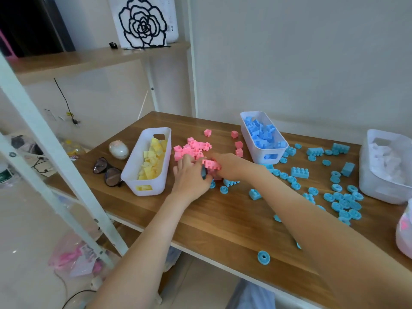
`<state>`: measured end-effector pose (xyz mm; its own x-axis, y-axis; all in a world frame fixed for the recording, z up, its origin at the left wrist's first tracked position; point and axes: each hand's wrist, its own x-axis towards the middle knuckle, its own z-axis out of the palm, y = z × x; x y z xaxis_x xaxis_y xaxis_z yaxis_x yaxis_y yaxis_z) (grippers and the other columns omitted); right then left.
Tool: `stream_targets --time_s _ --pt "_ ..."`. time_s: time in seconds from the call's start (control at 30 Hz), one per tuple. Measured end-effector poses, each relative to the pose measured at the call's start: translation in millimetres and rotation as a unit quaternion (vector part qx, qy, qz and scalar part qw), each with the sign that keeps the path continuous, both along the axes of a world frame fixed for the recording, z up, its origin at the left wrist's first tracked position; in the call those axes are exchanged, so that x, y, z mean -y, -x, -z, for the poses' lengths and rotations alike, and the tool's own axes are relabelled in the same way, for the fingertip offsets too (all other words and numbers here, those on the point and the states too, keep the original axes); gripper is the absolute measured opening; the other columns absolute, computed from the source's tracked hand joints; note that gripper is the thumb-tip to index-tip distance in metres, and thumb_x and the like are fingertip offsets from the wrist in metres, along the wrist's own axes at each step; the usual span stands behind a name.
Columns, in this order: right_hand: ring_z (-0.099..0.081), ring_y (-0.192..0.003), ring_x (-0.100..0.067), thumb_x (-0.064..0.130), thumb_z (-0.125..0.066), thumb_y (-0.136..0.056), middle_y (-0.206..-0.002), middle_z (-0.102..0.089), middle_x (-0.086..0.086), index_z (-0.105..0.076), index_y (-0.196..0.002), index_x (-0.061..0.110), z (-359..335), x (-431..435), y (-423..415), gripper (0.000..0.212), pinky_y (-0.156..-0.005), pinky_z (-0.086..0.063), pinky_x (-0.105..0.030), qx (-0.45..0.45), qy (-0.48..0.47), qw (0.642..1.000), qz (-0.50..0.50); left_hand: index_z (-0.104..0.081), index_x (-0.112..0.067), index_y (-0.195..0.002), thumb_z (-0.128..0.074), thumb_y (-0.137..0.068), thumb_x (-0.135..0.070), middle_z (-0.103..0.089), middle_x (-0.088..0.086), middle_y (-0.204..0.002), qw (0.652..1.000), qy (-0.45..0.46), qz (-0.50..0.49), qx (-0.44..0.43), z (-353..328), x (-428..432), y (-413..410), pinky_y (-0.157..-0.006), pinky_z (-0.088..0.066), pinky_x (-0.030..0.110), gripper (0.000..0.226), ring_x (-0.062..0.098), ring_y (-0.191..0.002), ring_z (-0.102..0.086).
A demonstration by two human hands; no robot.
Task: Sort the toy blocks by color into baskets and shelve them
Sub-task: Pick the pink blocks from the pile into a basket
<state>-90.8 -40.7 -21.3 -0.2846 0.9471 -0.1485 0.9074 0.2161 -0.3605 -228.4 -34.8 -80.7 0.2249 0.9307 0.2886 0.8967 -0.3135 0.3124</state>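
Yellow basket (130, 172) full, blue basket (256, 153) partly; left hand (191, 177), right hand (229, 163) grip pink blocks (191, 148) mid-frame; blue blocks (299, 172) loose, unshelved

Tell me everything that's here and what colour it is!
table: one, brown, under everything
left basket: one, white, holds yellow blocks
back basket: one, white, holds blue blocks
right basket: one, white, holds white blocks
pink blocks: many, pink, table middle
loose blue blocks: many, blue, table right
glasses: one pair, dark, left of left basket
egg-shaped thing: one, whitish, behind glasses
rose ornament: one, black, on shelf
left hand: one, touches pink blocks
right hand: one, holds pink blocks
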Motion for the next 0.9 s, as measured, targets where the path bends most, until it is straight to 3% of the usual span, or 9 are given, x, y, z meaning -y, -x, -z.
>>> stream_targets --time_s 0.1,0.27,0.4,0.5,0.67,0.8,0.9 --pt "-0.055 -0.089 -0.016 0.016 -0.055 -0.091 -0.112 -0.061 -0.006 -0.047 -0.122 0.015 2.5 -1.7 -5.6 0.032 -0.075 -0.045 -0.026 0.0 -0.002 1.0 0.017 -0.051 -0.024 -0.126 -0.055 -0.087 -0.044 -0.039 0.006 -0.12 1.0 0.009 -0.001 0.016 3.1 -5.0 0.2 -0.1 -0.031 0.04 0.043 0.026 -0.119 -0.032" --pt "-0.057 -0.103 -0.02 0.015 -0.057 -0.092 -0.119 -0.06 -0.008 -0.046 -0.13 0.013 1.5 10.0 -20.1 0.04 -0.086 -0.047 -0.03 0.003 -0.007 1.0 0.031 -0.056 -0.02 -0.116 -0.054 -0.09 -0.039 -0.042 0.005 -0.117 0.999 0.002 0.005 0.033 4.4 -4.3 1.1 -0.098 -0.029 0.037 0.032 0.024 -0.118 -0.035" --pt "-0.055 -0.1 -0.019 0.017 -0.055 -0.093 -0.117 -0.059 -0.006 -0.048 -0.128 0.012 0.3 22.6 -30.9 0.036 -0.08 -0.044 -0.026 -0.006 -0.008 0.999 0.032 -0.057 -0.022 -0.105 -0.055 -0.09 -0.041 -0.041 0.0 -0.111 0.999 -0.003 0.024 0.032 4.3 -1.6 0.6 -0.092 -0.027 0.031 0.024 0.018 -0.113 -0.037" --pt "-0.054 -0.092 -0.016 0.018 -0.057 -0.092 -0.112 -0.06 -0.006 -0.05 -0.124 0.013 -0.5 26.3 -35.3 0.033 -0.078 -0.045 -0.026 -0.014 -0.007 0.999 0.037 -0.056 -0.019 -0.109 -0.048 -0.094 -0.047 -0.041 -0.001 -0.109 0.999 -0.033 0.04 0.014 4.2 2.4 -0.1 -0.09 -0.026 0.029 0.032 0.018 -0.11 -0.037" --pt "-0.057 -0.099 -0.02 0.018 -0.058 -0.09 -0.114 -0.059 -0.006 -0.049 -0.126 0.015 -6.4 32.1 -42.2 0.037 -0.084 -0.05 -0.032 0.011 -0.037 0.998 0.052 -0.051 -0.025 -0.126 -0.048 -0.092 -0.051 -0.04 0.001 -0.121 0.997 -0.039 0.065 -0.019 -1.7 6.5 -2.7 -0.098 -0.027 0.033 0.044 0.018 -0.117 -0.034" --pt "-0.058 -0.097 -0.022 0.014 -0.054 -0.092 -0.102 -0.057 -0.004 -0.052 -0.11 0.013 -14.5 44.0 -56.2 0.018 -0.075 -0.046 -0.031 0.024 -0.068 0.996 0.057 -0.056 -0.023 -0.122 -0.055 -0.089 -0.049 -0.039 0.001 -0.118 0.999 -0.015 0.046 -0.022 -5.0 3.7 -7.6 -0.099 -0.026 0.036 0.042 0.02 -0.118 -0.034" --pt "-0.058 -0.095 -0.023 0.013 -0.053 -0.092 -0.106 -0.06 -0.007 -0.051 -0.119 0.01 -21.8 55.8 -64.1 0.027 -0.078 -0.05 -0.034 0.019 -0.077 0.996 0.051 -0.061 -0.022 -0.112 -0.058 -0.087 -0.047 -0.04 0.001 -0.114 0.998 -0.021 0.051 0.012 -9.3 6.9 -17.5 -0.099 -0.025 0.037 0.035 0.022 -0.117 -0.035"
